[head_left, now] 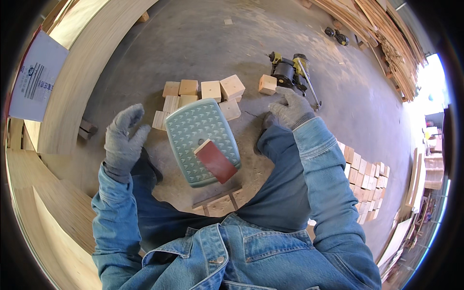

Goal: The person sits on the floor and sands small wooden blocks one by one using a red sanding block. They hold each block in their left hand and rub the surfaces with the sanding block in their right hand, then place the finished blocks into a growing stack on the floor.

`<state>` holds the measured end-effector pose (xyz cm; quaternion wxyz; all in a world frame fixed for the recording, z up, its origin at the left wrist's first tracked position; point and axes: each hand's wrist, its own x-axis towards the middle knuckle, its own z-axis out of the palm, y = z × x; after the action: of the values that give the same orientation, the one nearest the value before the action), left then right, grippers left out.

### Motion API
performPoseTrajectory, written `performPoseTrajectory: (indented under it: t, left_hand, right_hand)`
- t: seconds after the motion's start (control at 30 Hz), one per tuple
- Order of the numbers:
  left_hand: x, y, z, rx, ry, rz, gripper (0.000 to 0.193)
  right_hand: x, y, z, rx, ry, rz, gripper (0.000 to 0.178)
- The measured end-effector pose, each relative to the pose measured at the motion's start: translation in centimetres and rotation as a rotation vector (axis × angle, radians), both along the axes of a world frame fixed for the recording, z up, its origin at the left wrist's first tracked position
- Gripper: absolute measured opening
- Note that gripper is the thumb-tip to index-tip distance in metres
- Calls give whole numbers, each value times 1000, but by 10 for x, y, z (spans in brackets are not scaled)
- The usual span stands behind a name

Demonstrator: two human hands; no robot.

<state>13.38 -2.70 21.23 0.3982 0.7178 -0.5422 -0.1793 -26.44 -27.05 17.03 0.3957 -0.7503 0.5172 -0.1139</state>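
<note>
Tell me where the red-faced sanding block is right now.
In the head view, the red-faced sanding block lies on the pale green plastic stool between the person's knees, nearer the gloved right hand than the left.

Grey concrete floor (203, 43), dusty; plywood sheets (82, 72) lean left of it, stacked lumber (382, 34) right, daylight beyond.

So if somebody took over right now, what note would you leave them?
Left hand: gloved, open, raised in the air, holding nothing.
Right hand: gloved, reaching toward the power tool on the floor, beside a lone wooden block.
Green plastic stool stands between the knees with a red-faced sanding block lying on it.
More wooden blocks sit just beyond the stool; a stacked batch lies to the right.
Nothing is in hand yet.
</note>
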Motion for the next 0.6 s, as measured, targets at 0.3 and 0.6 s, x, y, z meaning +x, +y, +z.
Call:
performPoseTrajectory:
  t: [0.3,0.6]
  left_hand:
    - [23,10,-13,8,-149,-8,46]
    - [35,36,16,14,-193,50,49]
  right_hand:
    - [44,-39,-21,-36,281,-8,84]
    - [125,-85,-87,-257,572,258,103]
